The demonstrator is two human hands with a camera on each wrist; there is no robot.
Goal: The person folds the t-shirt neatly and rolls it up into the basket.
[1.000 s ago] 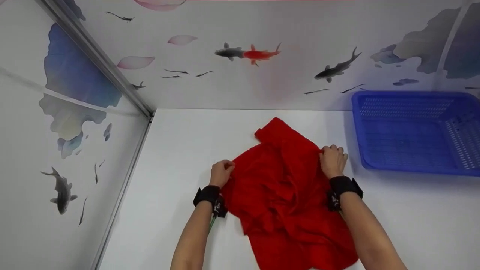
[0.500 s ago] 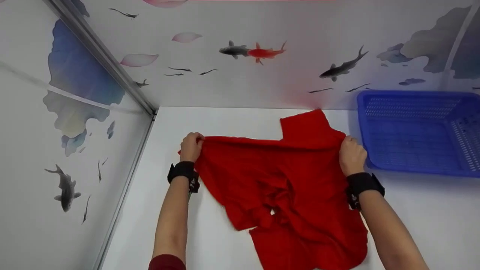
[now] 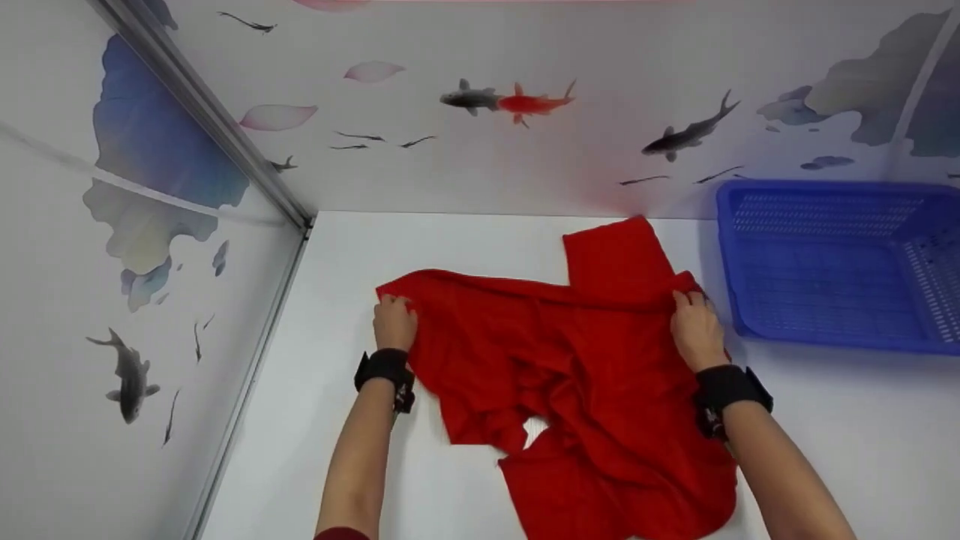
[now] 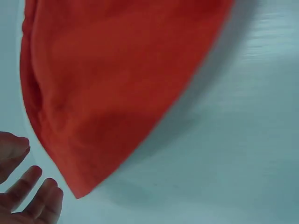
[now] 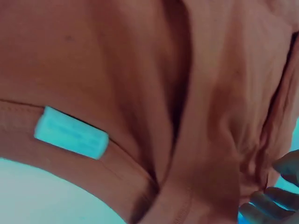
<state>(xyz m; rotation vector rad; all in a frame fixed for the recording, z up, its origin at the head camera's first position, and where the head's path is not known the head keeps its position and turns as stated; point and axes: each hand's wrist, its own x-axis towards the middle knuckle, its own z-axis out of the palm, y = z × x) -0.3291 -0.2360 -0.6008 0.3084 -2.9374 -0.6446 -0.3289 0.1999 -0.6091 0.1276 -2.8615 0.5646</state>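
Note:
A red short-sleeved shirt lies rumpled on the white table, one sleeve sticking out toward the back wall. Folds bunch up around its middle, where a small gap shows the tabletop. At the shirt's left corner is my left hand; the left wrist view shows its fingers spread and slightly apart from the cloth. My right hand is over the shirt's upper right edge. Its thumb and fingers stand apart by the fabric in the right wrist view. A pale label is sewn near a curved edge.
A blue plastic basket with perforated sides stands on the right, close to the right hand. Behind the table rises a wall printed with fish, and another panel borders it on the left.
Both hands spread the bunched shirt apart, the left hand going left, and the sleeve swung toward the wall. Since then the left hand has let go of the corner and both hands shifted slightly nearer.

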